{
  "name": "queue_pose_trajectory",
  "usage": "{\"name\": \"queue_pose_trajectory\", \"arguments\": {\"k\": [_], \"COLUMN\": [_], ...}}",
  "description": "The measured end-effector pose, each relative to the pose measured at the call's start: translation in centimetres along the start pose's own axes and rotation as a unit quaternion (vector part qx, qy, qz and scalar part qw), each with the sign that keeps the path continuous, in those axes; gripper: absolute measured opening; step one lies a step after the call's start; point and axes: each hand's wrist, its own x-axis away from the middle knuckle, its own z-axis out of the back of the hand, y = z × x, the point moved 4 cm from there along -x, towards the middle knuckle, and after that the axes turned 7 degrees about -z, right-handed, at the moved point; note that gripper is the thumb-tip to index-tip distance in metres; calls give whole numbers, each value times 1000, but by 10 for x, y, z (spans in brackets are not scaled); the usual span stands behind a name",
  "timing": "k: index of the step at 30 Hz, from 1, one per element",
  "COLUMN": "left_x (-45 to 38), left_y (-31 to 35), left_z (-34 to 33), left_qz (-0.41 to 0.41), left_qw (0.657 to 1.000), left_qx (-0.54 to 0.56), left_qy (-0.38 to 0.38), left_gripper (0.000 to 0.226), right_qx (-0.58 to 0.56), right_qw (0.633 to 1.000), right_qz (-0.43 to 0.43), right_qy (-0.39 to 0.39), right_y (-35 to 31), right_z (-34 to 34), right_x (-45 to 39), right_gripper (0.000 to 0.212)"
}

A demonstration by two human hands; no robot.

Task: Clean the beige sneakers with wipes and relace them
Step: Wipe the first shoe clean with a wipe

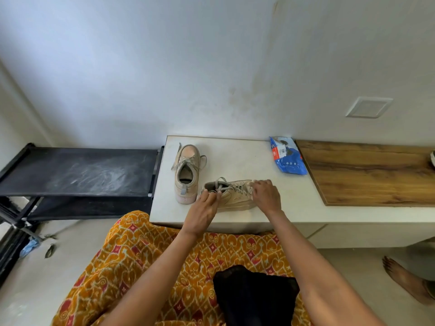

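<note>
Head view: near sneaker (pixel 231 195) lies at frame centre on white bench (pixel 235 158). Left hand (pixel 203 209) pinches its lace (pixel 220 184) at the heel end; right hand (pixel 264 192) curls over the toe. Second sneaker (pixel 187 171) just left, wipes pack (pixel 287 155) upper right.

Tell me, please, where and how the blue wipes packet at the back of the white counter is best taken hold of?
Probably across its long side edges near the middle, coming down from above with the right hand, which is nearer. The wipes packet lies flat and soft on the white counter, apart from both sneakers, so a top pinch across its width looks easiest; its far end sits close to the wall.
</note>
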Motion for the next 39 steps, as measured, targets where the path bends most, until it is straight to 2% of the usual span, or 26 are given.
{"name": "queue_pose_trajectory", "arguments": {"k": [3, 7, 9, 12, 13, 16, 19, 23, 25, 31, 35, 37, 39], "left_x": [12, 7, 8, 9, 6, -1, 0, 3, 2, 2, 3, 3, 3], "left_y": [13, 12, 8, 10, 11, 7, 5, 3, 2, 3, 0, 2, 4], "left_z": [-10, -10, -12, -12, -8, -4, -5, -6, -6, -14, -15, -14, -14], "left_qz": [4, 13, 3, -3, 3, -4, -24, -34, -34, -26, -39, -45, -41], "left_qw": [998, 994, 994, 996, 996, 998, 998, 999, 998, 999, 999, 998, 999], "left_qx": [-22, -9, -3, 1, -1, 4, 10, 6, 8, 13, 19, 8, 1], "left_qy": [-62, -105, -106, -89, -85, -62, -48, -42, -43, -39, -33, -31, -31], "left_gripper": [55, 58, 56, 53, 53, 50, 51, 53, 53, 54, 56, 56, 56], "right_qx": [-25, 59, 32, -96, -127, -154, -128, -110, -109, -27, 13, -15, -47], "right_qw": [999, 994, 999, 989, 985, 986, 991, 986, 983, 997, 994, 993, 994], "right_qz": [35, 82, 18, -112, -117, -57, -23, -118, -139, -23, -70, -98, -85], "right_qy": [8, 46, 37, 25, 20, -10, -5, 43, 57, 70, 81, 70, 52], "right_y": [3, 19, 18, 3, -4, -14, 4, 19, 10, 10, 10, -5, -21], "right_z": [-6, 4, 5, 1, 0, -2, 5, 10, 7, -3, 3, 3, -2], "right_x": [21, 20, 7, -10, -11, 2, 10, -14, -22, -5, -21, -35, -40], "right_gripper": [30, 18, 16, 15, 16, 16, 14, 19, 20, 13, 17, 19, 20]}}
